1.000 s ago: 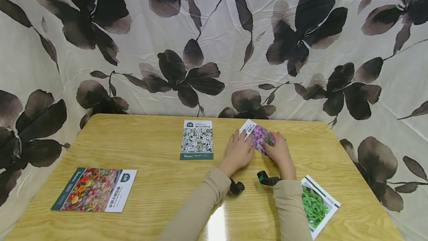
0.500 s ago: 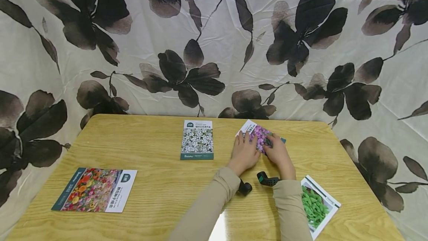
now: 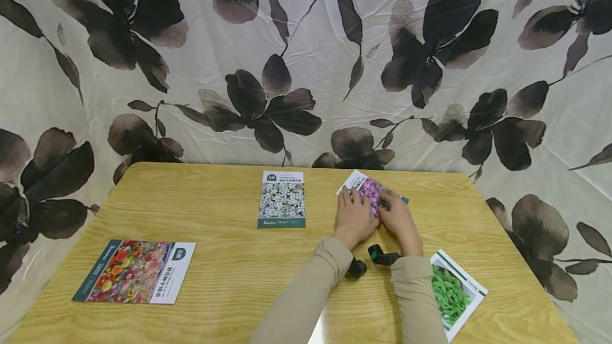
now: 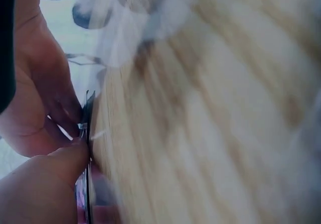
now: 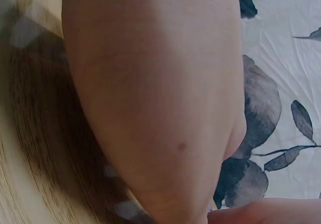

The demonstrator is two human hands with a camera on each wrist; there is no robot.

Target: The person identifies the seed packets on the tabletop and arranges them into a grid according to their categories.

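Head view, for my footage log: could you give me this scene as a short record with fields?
Left hand: touches purple packet
Right hand: touches purple packet
Pinch or press: cannot be told
White packet: flat, far side, left of purple packet
Mixed-flower packet: flat, left side
Green packet: right side, partly behind right sleeve
Surface: wooden table
Backdrop: floral cloth
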